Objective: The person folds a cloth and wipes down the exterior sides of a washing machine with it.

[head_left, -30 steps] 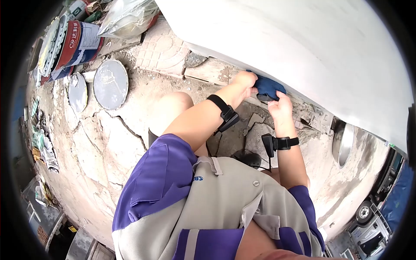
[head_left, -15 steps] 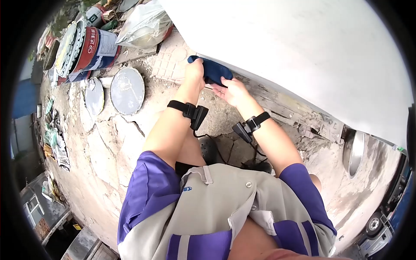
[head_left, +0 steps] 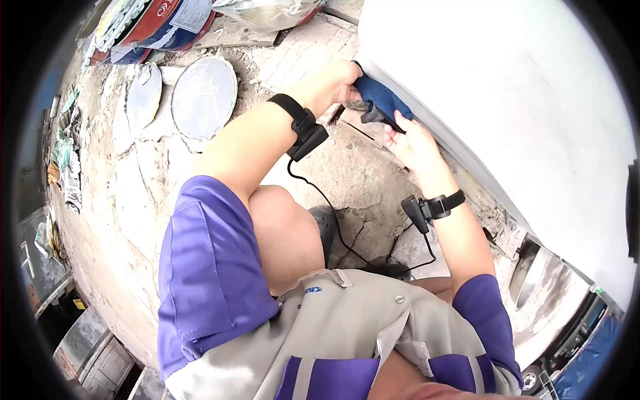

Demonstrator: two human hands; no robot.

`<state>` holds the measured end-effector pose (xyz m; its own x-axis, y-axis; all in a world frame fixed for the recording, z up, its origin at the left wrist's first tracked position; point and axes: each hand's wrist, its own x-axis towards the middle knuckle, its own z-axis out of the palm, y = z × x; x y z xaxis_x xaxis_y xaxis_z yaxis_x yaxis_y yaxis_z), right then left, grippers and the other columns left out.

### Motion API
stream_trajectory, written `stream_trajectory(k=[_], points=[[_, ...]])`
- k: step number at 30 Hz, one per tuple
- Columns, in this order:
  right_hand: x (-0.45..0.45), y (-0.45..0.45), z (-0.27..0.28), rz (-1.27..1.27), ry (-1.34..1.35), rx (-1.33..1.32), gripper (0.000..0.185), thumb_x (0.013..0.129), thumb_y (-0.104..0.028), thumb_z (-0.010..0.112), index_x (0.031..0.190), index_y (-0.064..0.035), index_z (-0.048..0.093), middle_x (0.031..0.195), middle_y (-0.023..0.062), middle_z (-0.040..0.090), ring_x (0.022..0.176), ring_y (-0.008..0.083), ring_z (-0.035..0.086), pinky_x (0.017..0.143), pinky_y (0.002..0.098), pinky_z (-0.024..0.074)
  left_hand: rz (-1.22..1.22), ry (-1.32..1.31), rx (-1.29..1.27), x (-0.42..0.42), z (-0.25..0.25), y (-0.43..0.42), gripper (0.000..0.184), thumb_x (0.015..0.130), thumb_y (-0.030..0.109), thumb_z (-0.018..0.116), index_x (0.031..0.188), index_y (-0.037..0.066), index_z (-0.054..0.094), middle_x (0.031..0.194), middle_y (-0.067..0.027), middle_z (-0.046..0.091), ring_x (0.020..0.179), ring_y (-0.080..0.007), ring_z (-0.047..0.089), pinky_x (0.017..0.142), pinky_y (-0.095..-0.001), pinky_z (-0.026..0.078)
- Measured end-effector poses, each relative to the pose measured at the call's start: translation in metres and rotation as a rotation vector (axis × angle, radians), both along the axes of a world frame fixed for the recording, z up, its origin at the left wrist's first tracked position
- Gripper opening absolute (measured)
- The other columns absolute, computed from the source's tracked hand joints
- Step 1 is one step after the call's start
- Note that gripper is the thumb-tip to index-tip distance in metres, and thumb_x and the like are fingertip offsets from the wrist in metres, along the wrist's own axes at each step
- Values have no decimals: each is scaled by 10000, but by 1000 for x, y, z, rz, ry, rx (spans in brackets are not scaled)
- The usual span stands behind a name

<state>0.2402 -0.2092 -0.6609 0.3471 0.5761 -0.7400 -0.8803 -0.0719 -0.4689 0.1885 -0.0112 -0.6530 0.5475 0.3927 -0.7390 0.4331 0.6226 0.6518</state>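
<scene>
A dark blue cloth work glove (head_left: 380, 97) with dark grey, finger-like parts is stretched between my hands, beside the edge of a large white panel (head_left: 493, 100). My left hand (head_left: 341, 79) grips its upper left end, with the fingers partly hidden behind the cloth. At the lower right end, my right hand (head_left: 415, 141) pinches it between thumb and fingers. Each wrist wears a black strap with a small device; the left device (head_left: 310, 139) and the right device (head_left: 417, 213) have a thin black cable (head_left: 327, 200).
Two round grey lids (head_left: 204, 99) lie on the cracked concrete ground (head_left: 133, 233) to the left. Red and blue paint buckets (head_left: 177, 27) and a plastic-wrapped bundle (head_left: 270, 13) stand beyond them. A metal basin (head_left: 527, 277) is at the right, under the panel.
Both hands have moved to the right in view with the glove, which now shows more of its dark grey parts. The view has shifted, and my left knee shows more.
</scene>
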Motion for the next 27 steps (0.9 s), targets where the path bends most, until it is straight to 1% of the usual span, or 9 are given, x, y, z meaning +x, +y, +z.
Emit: stream_trajectory(k=[3, 5, 6, 11, 14, 17, 19, 21, 27], points=[[-14, 57, -15, 84, 24, 174, 146, 920, -150, 617, 963, -59, 512, 863, 70, 553, 742, 189, 561, 669, 309, 488, 190, -159, 155, -19, 0, 60, 157, 921, 103, 522, 973, -31, 585, 898, -118, 644, 735, -223, 649, 675, -356, 569], [-26, 78, -15, 127, 37, 198, 165, 921, -169, 620, 939, -51, 506, 833, 68, 547, 713, 180, 554, 655, 311, 486, -5, -4, 380, -28, -12, 91, 195, 920, 117, 535, 1026, -41, 578, 917, -117, 653, 757, -222, 668, 647, -332, 573], [-29, 77, -22, 174, 67, 167, 231, 916, -188, 626, 1024, -41, 485, 900, 71, 548, 757, 173, 526, 711, 329, 486, -65, 44, 330, -35, -7, 82, 207, 917, 121, 544, 1042, -40, 574, 918, -114, 655, 751, -221, 669, 645, -332, 575], [-34, 2, -1, 281, -71, 18, 155, 892, -197, 651, 959, -101, 549, 808, 30, 553, 563, 123, 469, 550, 281, 443, -382, -50, -114, -34, -17, 50, 201, 904, 74, 552, 1062, -49, 563, 925, -112, 658, 740, -220, 669, 662, -332, 592], [-23, -15, 6, 114, -42, -32, 172, 902, -218, 647, 992, -115, 543, 811, -2, 550, 576, 96, 459, 560, 243, 431, -369, -67, 28, -4, -28, 39, 201, 898, 56, 551, 1073, -42, 564, 956, -118, 648, 781, -220, 657, 687, -348, 585], [-13, 19, -2, 37, -77, 29, 185, 898, -189, 658, 993, -108, 522, 888, 13, 537, 644, 119, 482, 590, 261, 450, -223, -49, 450, 0, -3, 38, 213, 901, 45, 552, 1110, 12, 568, 998, -109, 639, 878, -214, 635, 761, -377, 558], [-13, 50, -7, 111, -82, 135, 212, 892, -185, 669, 982, -100, 497, 865, 19, 514, 652, 142, 479, 608, 296, 463, 45, -276, 523, 12, -38, 64, 238, 906, 37, 549, 1142, 55, 566, 1035, -96, 630, 940, -209, 610, 809, -387, 524], [-16, 70, -8, 77, 19, 179, 209, 892, -172, 666, 982, -96, 493, 853, 25, 504, 664, 142, 478, 612, 304, 463, 140, -340, 563, 13, -24, 68, 278, 914, 51, 536, 1192, 42, 523, 1051, -104, 622, 931, -216, 611, 788, -388, 528], [1, 1, 8, -85, 11, 110, 147, 907, -150, 635, 944, -77, 513, 822, 40, 534, 593, 137, 434, 552, 270, 421, -335, -34, 296, 4, -4, 39, 308, 881, 38, 484, 1164, -84, 481, 1074, -165, 577, 871, -268, 630, 718, -390, 598]])
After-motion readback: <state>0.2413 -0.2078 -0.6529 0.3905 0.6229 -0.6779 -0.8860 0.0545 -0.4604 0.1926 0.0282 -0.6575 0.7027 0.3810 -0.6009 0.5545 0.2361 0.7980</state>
